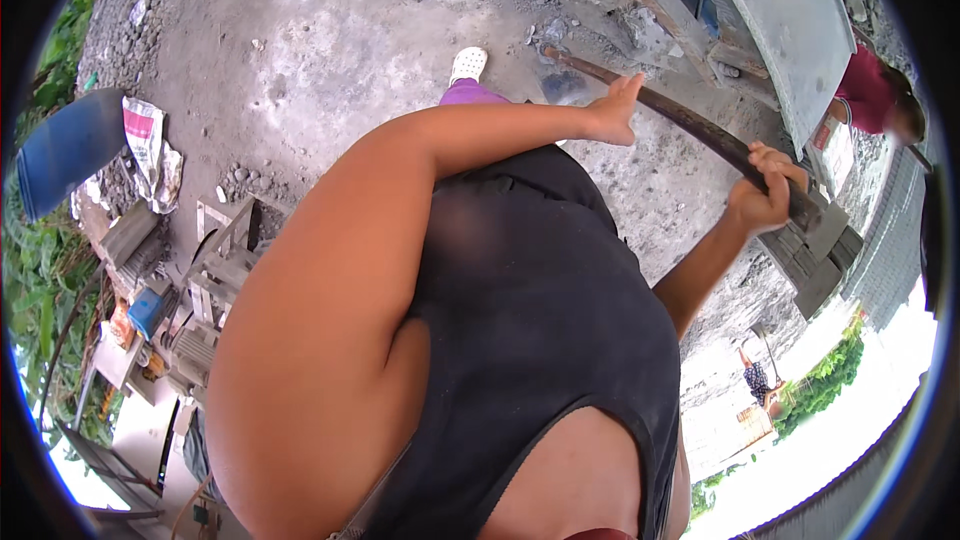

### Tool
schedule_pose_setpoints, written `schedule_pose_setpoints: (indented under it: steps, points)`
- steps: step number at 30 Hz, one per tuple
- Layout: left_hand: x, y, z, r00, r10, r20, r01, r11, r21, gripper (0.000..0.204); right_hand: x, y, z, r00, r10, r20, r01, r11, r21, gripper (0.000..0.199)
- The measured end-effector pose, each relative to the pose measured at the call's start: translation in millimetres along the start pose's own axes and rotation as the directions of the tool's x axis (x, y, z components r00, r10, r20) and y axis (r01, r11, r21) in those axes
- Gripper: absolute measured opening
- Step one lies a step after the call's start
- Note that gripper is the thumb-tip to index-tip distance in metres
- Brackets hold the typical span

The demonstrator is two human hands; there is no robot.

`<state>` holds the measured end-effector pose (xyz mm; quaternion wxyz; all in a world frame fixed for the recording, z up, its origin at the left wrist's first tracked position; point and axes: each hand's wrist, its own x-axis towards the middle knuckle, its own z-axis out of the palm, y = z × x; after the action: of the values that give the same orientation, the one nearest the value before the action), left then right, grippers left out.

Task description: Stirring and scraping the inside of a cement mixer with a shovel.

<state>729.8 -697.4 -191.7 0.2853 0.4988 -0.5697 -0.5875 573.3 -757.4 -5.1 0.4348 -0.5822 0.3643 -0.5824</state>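
A long dark wooden pole (700, 128) slants from the upper middle down to the right. My right hand (768, 188) is wrapped round it near its lower right end. Across my black top reaches my left arm, and my left hand (612, 114) is beside the pole's upper part with fingers stretched out. Whether those fingertips touch the pole I cannot tell. Just past the right hand, grey blocks (825, 265) show in a stack; the pole's end overlaps them. A white clog (468, 65) and a purple trouser leg (470, 92) show beyond my left forearm.
A large grey metal sheet (790, 20) and wooden beams (650, 0) stand at upper right. Nearby is a person in maroon (868, 90); another person (757, 380) is farther off. At left are a blue barrel (70, 145), a white sack (152, 155), gravel and wooden frames (225, 260).
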Motion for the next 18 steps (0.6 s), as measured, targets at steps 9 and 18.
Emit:
schedule_pose_setpoints:
  steps: [9, 18]
  points:
    - [-50.1, 179.0, -34.4, 0.876, 0.375, 0.303, -0.325, 0.923, -0.205, 0.059, 23.8, -248.7, 7.7, 0.950, -0.245, -0.191, 0.247, 0.969, -0.013, 0.016]
    - [-17.9, 64.0, -22.3, 0.987, -0.089, 0.134, 0.075, 0.992, 0.104, 0.074, -40.9, -6.5, 63.9, 1.000, -0.003, -0.016, -0.001, 0.976, -0.217, 0.012]
